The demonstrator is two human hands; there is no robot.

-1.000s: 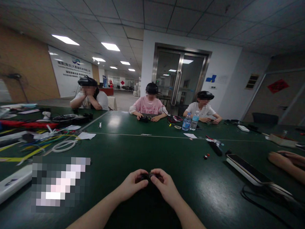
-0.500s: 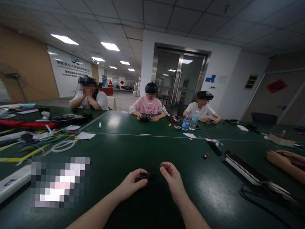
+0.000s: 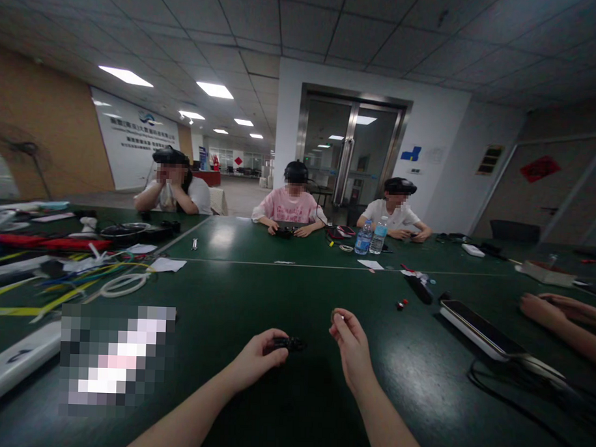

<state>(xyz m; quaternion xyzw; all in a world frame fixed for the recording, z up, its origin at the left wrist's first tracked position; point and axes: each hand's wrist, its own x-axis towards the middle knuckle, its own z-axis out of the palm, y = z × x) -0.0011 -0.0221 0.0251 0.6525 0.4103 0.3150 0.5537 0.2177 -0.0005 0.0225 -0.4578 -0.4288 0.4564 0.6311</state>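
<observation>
Just above the green table, my left hand [image 3: 257, 360] is closed on a small black bundle that looks like a coiled cable [image 3: 294, 344], pinched between thumb and fingers. Its far end sticks out to the right of the fingertips. My right hand [image 3: 351, 346] is apart from it, to the right and a little farther away. Thumb and fingertips there pinch a tiny item, mostly hidden and too small to name.
A white power strip [image 3: 19, 364] and a blurred-out patch lie left. Loose cables [image 3: 124, 284] clutter the far left. Right are a phone on a white block [image 3: 482, 331], a black-handled tool [image 3: 419, 288] and a co-worker's hands [image 3: 544, 313]. Bottles [image 3: 364, 239] stand ahead, near seated people.
My right hand has moved right and slightly up, away from the black bundle, its fingertips still pinched. My left hand stays in nearly the same place with the bundle.
</observation>
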